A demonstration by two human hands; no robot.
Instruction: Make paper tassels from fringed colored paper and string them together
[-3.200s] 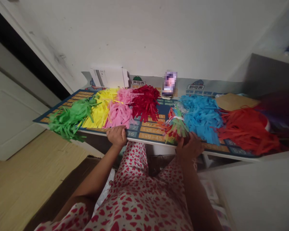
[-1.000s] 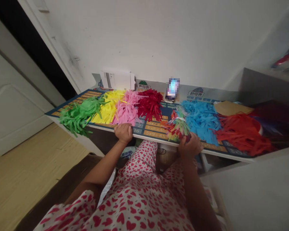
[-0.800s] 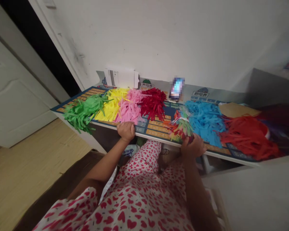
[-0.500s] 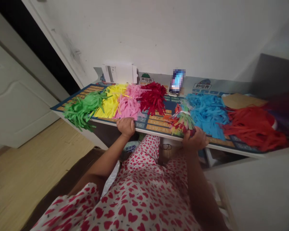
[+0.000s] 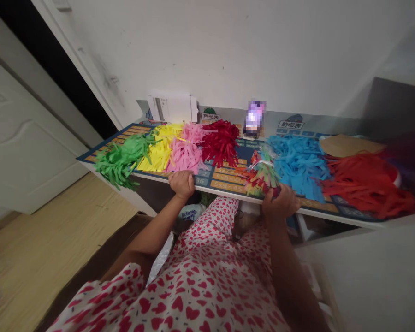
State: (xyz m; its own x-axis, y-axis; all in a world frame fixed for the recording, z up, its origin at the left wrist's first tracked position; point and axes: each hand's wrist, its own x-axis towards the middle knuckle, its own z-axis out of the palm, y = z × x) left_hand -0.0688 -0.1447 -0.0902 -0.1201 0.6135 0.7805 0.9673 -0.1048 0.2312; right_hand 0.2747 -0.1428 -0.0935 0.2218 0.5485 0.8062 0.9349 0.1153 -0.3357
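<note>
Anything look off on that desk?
One thing: the mixed-colour paper bundle at the right hand. It's bound with a white tie and stands apart, while the other strips lie loose in single-colour heaps, like the blue paper heap beside it.

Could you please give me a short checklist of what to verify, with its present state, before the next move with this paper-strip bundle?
Grip of the right hand on the multicoloured paper-strip bundle: ok, fingers round its lower end.
White tie on the bundle: ok, in place around it.
Tie's fastening: cannot tell, too small to see.
Left hand: ok, resting at the front edge of the printed mat, holding no strips.
Room beside the blue paper strips: not ok, the bundle sits right next to them; whether they touch cannot be told.
</note>
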